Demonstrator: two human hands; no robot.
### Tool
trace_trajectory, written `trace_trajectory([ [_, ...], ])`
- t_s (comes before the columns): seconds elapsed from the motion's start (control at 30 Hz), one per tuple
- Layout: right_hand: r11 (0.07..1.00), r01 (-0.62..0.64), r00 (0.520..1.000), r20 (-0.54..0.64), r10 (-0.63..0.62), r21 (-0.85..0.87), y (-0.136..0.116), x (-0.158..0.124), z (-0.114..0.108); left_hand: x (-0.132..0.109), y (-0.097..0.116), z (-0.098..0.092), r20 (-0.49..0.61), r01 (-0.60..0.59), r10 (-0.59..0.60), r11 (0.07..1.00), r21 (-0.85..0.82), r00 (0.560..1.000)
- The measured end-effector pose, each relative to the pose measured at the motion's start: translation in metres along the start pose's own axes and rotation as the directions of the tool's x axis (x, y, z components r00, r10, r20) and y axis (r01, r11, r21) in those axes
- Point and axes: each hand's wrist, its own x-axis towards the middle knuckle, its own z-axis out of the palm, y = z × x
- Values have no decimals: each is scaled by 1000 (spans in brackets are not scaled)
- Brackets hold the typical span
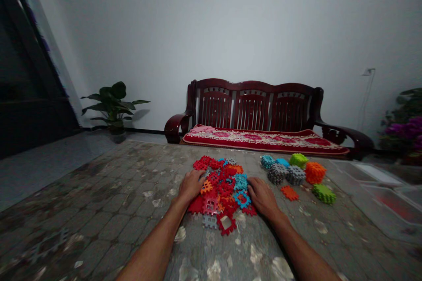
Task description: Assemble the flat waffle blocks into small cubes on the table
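A heap of flat interlocking plastic tiles (pixel 221 186), mostly red with some blue, orange and grey, lies on the stone-patterned table (pixel 108 210) in front of me. My left hand (pixel 190 185) rests on the heap's left edge, fingers curled onto the tiles. My right hand (pixel 263 196) rests on its right edge, fingers bent against the pieces. Whether either hand grips a tile is hidden. To the right stand assembled cubes: a blue one (pixel 267 161), grey ones (pixel 286 174), a green one (pixel 299 160) and an orange one (pixel 315 172).
A loose orange tile (pixel 289 192) and a green piece (pixel 324 193) lie right of the heap. Clear plastic bins (pixel 382 193) sit at the table's right edge. Beyond stand a dark wooden bench (pixel 253 114) with a red cushion and a potted plant (pixel 112 105).
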Motion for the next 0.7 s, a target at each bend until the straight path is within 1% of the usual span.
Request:
trace_trajectory([
  [0.17, 1000, -9, 1000, -2, 9, -8, -2, 0, 0, 27, 23, -11, 67, 117, -120, 992, 47, 991],
  [0.27, 1000, -14, 1000, -11, 14, -3, -2, 0, 1, 41, 35, -10, 74, 172, -177, 983, 63, 981],
  [0.37, 1000, -16, 1000, -23, 16, 5, -2, 0, 2, 52, 43, -5, 78, 215, -220, 974, 68, 972],
  [0.5, 1000, -8, 999, -37, 8, 6, -1, -1, 4, 64, 47, 0, 108, 269, -274, 961, 55, 956],
  [0.7, 1000, -7, 999, -46, 8, 7, 2, 0, 8, 67, 43, -1, 103, 285, -282, 958, -13, 954],
])
